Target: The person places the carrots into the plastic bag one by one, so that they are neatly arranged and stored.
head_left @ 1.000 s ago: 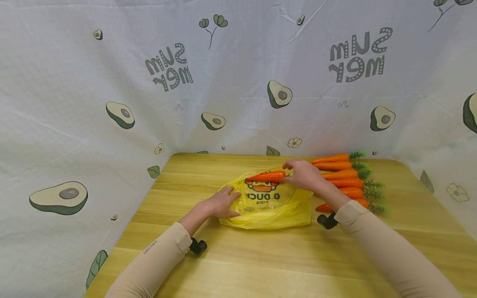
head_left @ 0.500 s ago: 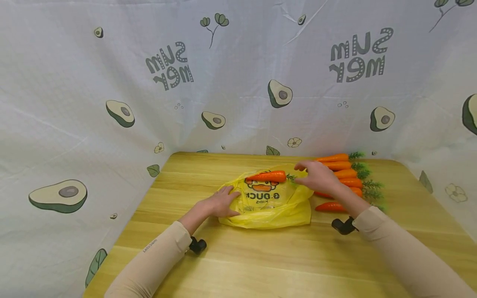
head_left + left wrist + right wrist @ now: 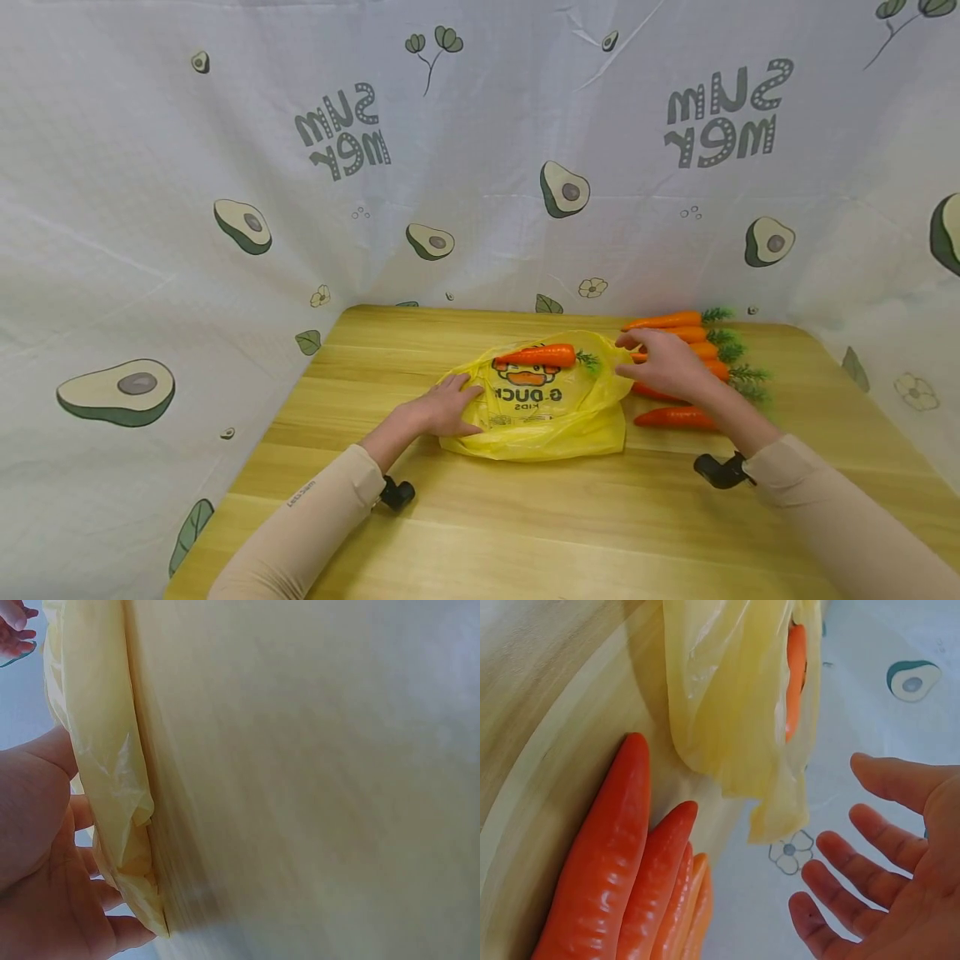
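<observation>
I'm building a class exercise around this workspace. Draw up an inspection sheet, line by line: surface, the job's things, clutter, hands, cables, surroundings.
Surface: light wood-grain table, partly covered by the bag and arms.
Job's things: yellow plastic bag lying flat; one carrot over its printed picture; carrot row at the right, tips toward the bag, partly hidden in the head view, so no sure count.
Clutter: nothing seen.
Left hand: left hand rests on the bag's left edge.
Right hand: right hand holds nothing, near the bag's right edge.
Cables: nothing seen.
Surroundings: pale cloth printed with avocados and lettering.
</observation>
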### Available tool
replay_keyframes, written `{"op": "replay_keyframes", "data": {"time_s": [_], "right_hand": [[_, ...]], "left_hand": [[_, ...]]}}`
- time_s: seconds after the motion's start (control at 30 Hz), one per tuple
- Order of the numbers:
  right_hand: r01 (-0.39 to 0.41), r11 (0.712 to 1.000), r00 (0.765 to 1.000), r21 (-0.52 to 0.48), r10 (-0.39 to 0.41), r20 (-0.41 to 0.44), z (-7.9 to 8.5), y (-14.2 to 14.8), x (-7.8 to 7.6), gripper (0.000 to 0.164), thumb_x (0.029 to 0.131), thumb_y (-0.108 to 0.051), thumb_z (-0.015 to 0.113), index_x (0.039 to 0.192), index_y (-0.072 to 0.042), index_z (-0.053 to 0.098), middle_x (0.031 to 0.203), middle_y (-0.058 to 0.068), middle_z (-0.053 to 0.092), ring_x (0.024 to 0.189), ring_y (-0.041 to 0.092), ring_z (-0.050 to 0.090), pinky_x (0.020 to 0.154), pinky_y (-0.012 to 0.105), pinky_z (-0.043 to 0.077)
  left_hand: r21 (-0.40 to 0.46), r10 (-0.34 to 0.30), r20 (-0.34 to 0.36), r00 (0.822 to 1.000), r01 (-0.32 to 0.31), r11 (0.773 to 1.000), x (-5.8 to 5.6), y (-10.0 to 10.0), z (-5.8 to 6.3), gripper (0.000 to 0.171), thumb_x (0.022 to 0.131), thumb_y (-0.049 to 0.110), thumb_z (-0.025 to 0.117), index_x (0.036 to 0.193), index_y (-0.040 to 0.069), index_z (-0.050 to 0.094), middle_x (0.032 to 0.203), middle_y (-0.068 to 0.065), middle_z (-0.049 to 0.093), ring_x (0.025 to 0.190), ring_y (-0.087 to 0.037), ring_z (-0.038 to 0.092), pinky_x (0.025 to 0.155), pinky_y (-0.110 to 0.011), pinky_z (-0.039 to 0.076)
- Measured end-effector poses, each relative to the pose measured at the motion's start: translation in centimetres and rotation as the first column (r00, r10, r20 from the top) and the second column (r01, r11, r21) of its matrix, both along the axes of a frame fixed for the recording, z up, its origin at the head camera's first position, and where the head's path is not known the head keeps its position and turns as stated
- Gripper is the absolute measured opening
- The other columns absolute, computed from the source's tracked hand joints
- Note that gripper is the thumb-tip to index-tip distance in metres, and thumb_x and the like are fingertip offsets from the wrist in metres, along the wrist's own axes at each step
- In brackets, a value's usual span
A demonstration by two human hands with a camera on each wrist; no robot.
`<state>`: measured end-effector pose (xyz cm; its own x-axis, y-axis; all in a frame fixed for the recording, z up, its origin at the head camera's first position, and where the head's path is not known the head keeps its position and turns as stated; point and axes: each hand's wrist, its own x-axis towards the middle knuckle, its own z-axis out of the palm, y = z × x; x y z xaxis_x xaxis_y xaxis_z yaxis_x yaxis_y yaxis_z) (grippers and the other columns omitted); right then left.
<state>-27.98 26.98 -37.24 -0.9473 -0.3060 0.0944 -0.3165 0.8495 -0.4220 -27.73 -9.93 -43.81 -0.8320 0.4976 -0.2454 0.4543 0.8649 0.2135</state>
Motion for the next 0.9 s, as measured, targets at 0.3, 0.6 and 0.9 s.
{"op": "replay_keyframes", "data": {"time_s": [0.3, 0.6, 0.9], "right_hand": [[0.012, 1.0, 0.999, -0.015, -0.013, -0.032, 0.2, 1.2, 0.9, 0.044, 0.091, -0.022, 0.074, 0.126, 0.003, 0.064, 0.122, 0.028, 0.065, 0.109, 0.046, 0.063, 0.089, 0.059, 0.051], [0.03, 1.0, 0.999, 0.003, -0.03, -0.015, 0.1, 2.3, 1.9, 0.042, 0.091, -0.025, 0.074, 0.124, 0.0, 0.066, 0.124, 0.024, 0.066, 0.107, 0.043, 0.064, 0.087, 0.058, 0.053], [0.049, 0.998, 0.999, 0.029, -0.049, 0.011, 0.0, 3.6, 2.7, 0.049, 0.091, -0.033, 0.075, 0.127, 0.0, 0.064, 0.123, 0.027, 0.065, 0.103, 0.043, 0.063, 0.083, 0.059, 0.052]], "left_hand": [[0.007, 0.008, 0.005, 1.0, -0.008, 1.0, 0.1, 0.1, 0.2, 0.074, 0.095, 0.048, 0.067, 0.156, 0.016, 0.037, 0.165, -0.018, 0.02, 0.154, -0.04, 0.016, 0.122, -0.057, 0.024], [0.006, 0.004, 0.007, 1.0, -0.004, 1.0, 0.0, -0.1, 0.0, 0.075, 0.095, 0.048, 0.066, 0.156, 0.016, 0.037, 0.165, -0.018, 0.02, 0.154, -0.041, 0.016, 0.122, -0.056, 0.024], [0.006, -0.007, 0.012, 1.0, 0.007, 1.0, -0.2, -0.1, -0.1, 0.075, 0.095, 0.048, 0.066, 0.156, 0.017, 0.036, 0.166, -0.018, 0.019, 0.154, -0.04, 0.016, 0.122, -0.057, 0.024]]}}
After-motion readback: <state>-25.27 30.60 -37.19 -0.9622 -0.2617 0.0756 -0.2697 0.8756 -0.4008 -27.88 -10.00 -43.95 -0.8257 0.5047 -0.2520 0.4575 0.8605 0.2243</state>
